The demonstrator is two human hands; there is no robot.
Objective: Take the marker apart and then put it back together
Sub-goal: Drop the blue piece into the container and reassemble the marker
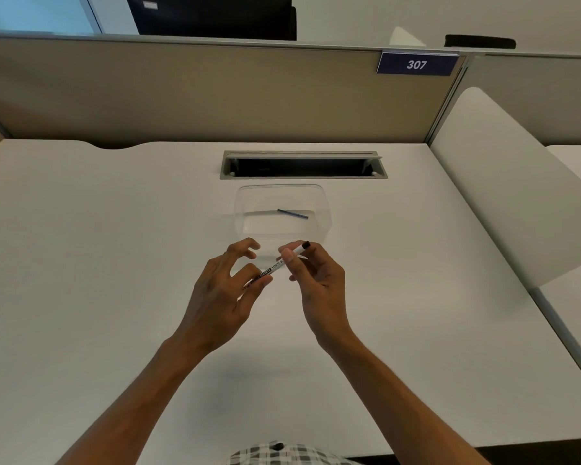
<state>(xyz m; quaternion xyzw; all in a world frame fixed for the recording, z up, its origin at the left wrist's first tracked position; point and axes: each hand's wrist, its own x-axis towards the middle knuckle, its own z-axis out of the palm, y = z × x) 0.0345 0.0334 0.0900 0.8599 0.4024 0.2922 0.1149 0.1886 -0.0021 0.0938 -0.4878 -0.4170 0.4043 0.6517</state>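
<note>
Two hands meet over the white desk (114, 229) w/ the marker (275, 264) held between them, clear of the surface. Nearest the wearer, at 6 o'clock, a bit of checked shirt (282, 455) shows. The left hand (225, 290) pinches the lower end of the barrel w/ thumb and forefinger, other fingers curled loosely above it. The right hand (316, 273) pinches the upper end, near the black tip at approx 1 o'clock of the barrel. The barrel tilts up toward the right.

Beyond the hands, at 12 o'clock, sits a clear plastic tray (326, 223) w/ a thin dark blue rod (293, 214) lying in it, prob. the marker's ink core, though that can't be confirmed. Further back: a cable slot (302, 164), then the partition w/ sign 307 (416, 64).

Judged step: disassembly done in part, or reassembly about to start; can't tell which. Next move likely calls for a firm left-hand hold while the right works the tip end.
</note>
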